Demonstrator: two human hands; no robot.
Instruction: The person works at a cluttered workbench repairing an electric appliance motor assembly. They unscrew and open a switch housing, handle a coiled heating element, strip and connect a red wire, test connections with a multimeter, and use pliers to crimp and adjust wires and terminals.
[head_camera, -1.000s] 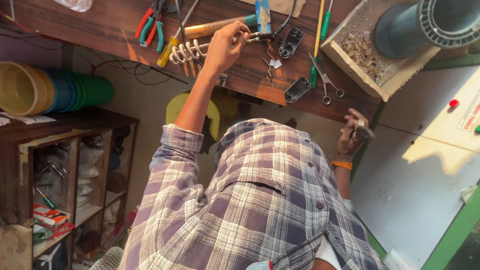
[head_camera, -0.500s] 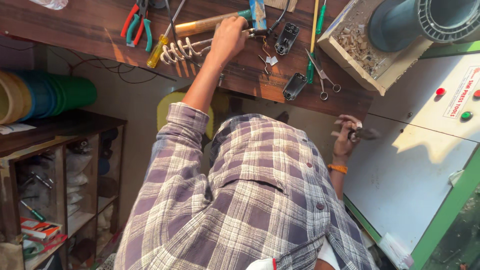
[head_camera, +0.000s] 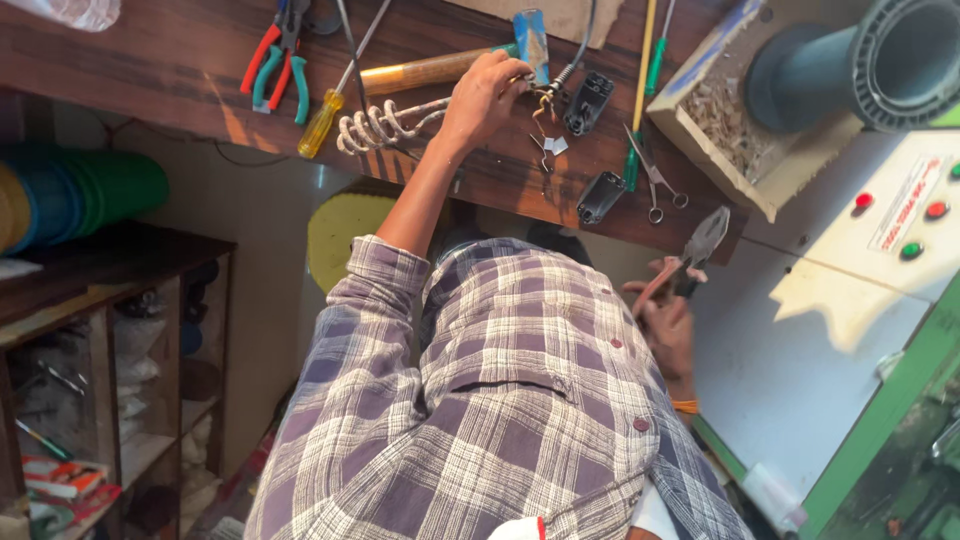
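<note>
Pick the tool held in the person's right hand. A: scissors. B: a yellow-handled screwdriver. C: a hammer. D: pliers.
D: the right hand grips pliers beside the checked shirt, while the scissors, hammer and yellow-handled screwdriver all lie on the wooden bench.

Single head view, steeply downward, close over workbench (head_camera: 180, 70)

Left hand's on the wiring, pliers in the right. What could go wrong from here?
The left hand pinches the wire ends beside the coil, which lies near the bench edge; a tug could drag it off. The right hand holds the pliers clear of the bench, so they might drop.
</note>
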